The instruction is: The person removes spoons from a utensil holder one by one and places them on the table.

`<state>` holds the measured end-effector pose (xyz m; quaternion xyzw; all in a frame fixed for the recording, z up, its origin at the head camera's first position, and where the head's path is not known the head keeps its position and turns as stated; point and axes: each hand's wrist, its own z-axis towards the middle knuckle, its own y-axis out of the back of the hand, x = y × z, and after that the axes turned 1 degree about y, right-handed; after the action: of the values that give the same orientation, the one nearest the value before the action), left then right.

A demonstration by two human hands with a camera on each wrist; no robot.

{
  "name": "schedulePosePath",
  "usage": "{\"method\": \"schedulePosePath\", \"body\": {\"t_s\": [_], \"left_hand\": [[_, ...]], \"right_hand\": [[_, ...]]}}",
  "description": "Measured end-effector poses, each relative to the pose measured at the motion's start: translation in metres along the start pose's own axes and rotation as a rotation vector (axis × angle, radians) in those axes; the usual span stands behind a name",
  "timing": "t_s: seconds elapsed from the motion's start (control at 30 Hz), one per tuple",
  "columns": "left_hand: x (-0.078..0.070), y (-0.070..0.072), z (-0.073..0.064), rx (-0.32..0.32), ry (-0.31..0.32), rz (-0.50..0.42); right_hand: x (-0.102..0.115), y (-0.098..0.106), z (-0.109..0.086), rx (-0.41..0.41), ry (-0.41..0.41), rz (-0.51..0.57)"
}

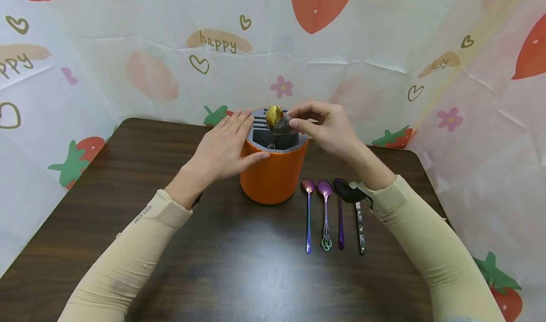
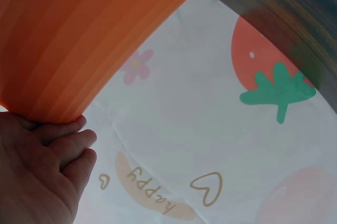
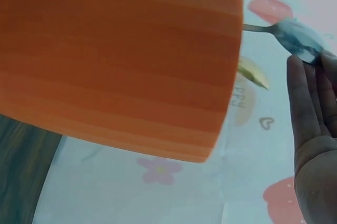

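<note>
Head view: right hand [image 1: 326, 125] pinches silver spoon [image 1: 281, 127] by bowl, handle into orange holder [image 1: 273, 176], gold spoon [image 1: 274, 114] at its 11 o'clock. Left hand [image 1: 223, 147] straight-fingered at holder's 9. Three spoons [image 1: 324, 188] at 4; right wrist [image 1: 378, 173] blocks top of marbled utensil [image 1: 360, 229].

- Dark brown wood-grain table [image 1: 204, 265], rounded far corners.
- Orange cylindrical holder [image 1: 273, 177], grey slotted top, upright.
- Slender metal spoon [image 1: 309, 215], pink-purple bowl, blue handle.
- Purple metal spoon [image 1: 325, 188], ornate openwork handle end.
- Slim purple-handled utensil [image 1: 341, 227], upper end unclear.
- Utensil with black-and-grey mottled handle [image 1: 360, 229], upper end hidden.
</note>
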<state>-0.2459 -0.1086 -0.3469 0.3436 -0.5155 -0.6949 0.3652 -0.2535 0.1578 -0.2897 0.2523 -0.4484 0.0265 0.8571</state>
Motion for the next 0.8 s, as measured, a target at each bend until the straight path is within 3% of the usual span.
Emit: {"method": "schedulePosePath", "body": {"t_s": [0.8], "left_hand": [[0.000,0.001,0.000,0.012,0.008,0.004]], "right_hand": [[0.034,0.041,-0.013,-0.337,0.181,0.273]]}}
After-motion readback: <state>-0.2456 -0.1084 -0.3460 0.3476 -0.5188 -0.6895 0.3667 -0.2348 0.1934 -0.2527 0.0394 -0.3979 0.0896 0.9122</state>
